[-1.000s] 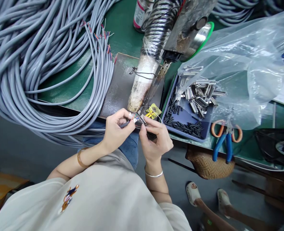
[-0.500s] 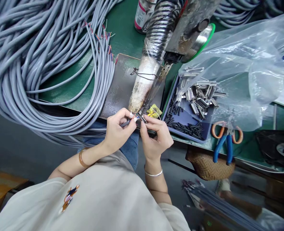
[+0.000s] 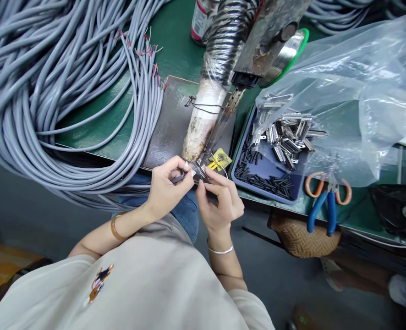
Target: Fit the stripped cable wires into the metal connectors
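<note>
My left hand (image 3: 170,183) is closed in a pinch on the stripped end of a grey cable (image 3: 178,178), whose thin coloured wires meet a small metal multi-pin connector (image 3: 200,169). My right hand (image 3: 222,199) grips that connector at its right end between thumb and fingers; part of it is hidden by the fingertips. Just above it points the tip of a soldering iron (image 3: 220,128), beside the dirty white nozzle (image 3: 199,123) of a foil-wrapped hose. A yellow sponge-like piece (image 3: 221,160) with yellow prongs lies right behind my right fingers.
Coiled grey cables (image 3: 68,91) cover the left. A blue tray (image 3: 268,195) of connectors and black sleeves stands right, partly under a plastic bag (image 3: 354,91). Blue-handled pliers (image 3: 321,206) overhang the table edge. A solder spool (image 3: 285,57) hangs above; a bottle (image 3: 201,23) stands behind.
My right fingers have shifted slightly, thumb lower and left, and more of the connector shows. My left hand keeps its pinch. The camera view has moved slightly.
</note>
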Demonstrator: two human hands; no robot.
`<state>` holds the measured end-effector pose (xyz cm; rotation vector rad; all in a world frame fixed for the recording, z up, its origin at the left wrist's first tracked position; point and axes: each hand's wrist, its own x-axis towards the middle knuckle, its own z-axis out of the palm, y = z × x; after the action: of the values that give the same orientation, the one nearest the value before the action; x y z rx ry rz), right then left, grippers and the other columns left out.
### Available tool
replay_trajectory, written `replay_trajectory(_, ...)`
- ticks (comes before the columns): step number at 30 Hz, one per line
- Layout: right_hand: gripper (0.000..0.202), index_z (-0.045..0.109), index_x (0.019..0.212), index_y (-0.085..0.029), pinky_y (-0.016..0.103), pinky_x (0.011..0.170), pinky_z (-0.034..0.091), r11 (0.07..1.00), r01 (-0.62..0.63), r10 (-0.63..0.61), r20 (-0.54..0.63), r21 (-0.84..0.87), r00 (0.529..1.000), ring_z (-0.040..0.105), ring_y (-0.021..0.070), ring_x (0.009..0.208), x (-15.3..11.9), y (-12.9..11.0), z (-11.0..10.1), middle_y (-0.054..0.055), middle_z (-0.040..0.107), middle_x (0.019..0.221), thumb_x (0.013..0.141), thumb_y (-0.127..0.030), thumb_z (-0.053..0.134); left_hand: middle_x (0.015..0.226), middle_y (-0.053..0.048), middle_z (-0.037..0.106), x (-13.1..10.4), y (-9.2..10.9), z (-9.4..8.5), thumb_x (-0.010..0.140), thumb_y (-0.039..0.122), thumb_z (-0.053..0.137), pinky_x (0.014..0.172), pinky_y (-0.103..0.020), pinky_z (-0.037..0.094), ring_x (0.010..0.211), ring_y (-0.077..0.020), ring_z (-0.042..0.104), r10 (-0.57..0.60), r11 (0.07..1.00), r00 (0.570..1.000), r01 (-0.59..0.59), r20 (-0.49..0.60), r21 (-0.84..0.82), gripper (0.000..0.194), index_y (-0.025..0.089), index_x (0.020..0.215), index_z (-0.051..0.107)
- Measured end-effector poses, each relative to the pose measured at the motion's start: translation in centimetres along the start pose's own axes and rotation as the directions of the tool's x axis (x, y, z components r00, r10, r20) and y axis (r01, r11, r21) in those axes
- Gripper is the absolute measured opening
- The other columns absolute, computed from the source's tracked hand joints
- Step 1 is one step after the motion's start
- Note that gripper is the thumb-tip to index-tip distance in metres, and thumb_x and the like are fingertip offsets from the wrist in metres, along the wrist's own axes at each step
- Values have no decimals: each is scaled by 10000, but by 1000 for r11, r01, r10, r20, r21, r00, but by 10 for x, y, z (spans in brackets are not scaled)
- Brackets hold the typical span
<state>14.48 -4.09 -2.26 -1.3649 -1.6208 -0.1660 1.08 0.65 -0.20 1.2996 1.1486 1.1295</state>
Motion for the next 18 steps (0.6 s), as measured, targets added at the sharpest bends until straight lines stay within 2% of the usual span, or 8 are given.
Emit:
replay_trajectory(2,167,630,937,-238,257,784,650,998,-40,40,6,39,999,799,160,893,-2,0,-3,51,820,1060,897,-127,749,600,57,504,-1,0,-1,806,210,706,489,-163,353,515,-54,421,-23,1000,1000,24,19,-10,139,180,740,588)
replay_trajectory(4,123,629,955,-237,266,766,649,978,-170,168,29,120,985,800,165,895,-1,0,-9,53,818,1092,930,-151,714,598,48,528,-3,0,-3,800,219,714,496,-166,371,525,-62,451,-41,999,998,42,52,-17,136,176,747,596)
replay_trajectory(7,73,629,920,-222,256,677,634,871,-427,382,211,245,900,779,140,758,8,-1,-19,62,812,1126,957,-196,686,605,40,548,-4,3,-7,787,216,715,488,-169,355,506,-53,438,-59,998,987,61,149,-15,118,161,752,617)
replay_trajectory(9,114,633,852,-212,232,590,589,817,-505,411,334,276,848,710,105,626,14,-1,-25,37,815,1016,935,-199,709,620,38,551,-4,5,-11,774,207,713,477,-172,329,491,-39,398,-63,997,974,70,218,-27,95,150,769,638)
replay_trajectory(10,136,636,817,-210,224,552,556,815,-507,399,362,281,842,669,93,589,16,-2,-27,23,806,957,919,-191,724,636,38,556,-4,7,-13,766,201,715,471,-173,319,489,-33,377,-67,996,967,80,245,-46,91,145,796,649)
replay_trajectory(13,182,628,759,-214,215,477,464,861,-424,331,323,281,886,588,81,572,16,-3,-29,8,767,900,888,-153,740,671,45,562,-3,11,-20,744,168,723,463,-166,316,490,-25,355,-90,981,947,138,308,-138,159,143,885,654)
replay_trajectory(16,205,614,789,-232,224,552,548,953,-199,155,198,228,968,668,99,670,9,-5,-27,6,756,935,868,-102,750,662,54,548,-3,10,-27,759,137,727,467,-150,342,492,-23,386,-88,951,924,190,372,-246,150,145,880,639)
replay_trajectory(18,237,608,816,-244,238,654,620,991,-5,-11,116,131,993,736,120,767,3,-5,-25,6,769,954,850,-62,756,681,40,566,-4,7,-32,798,159,737,467,-146,374,495,-25,417,-81,921,907,227,414,-317,114,144,860,643)
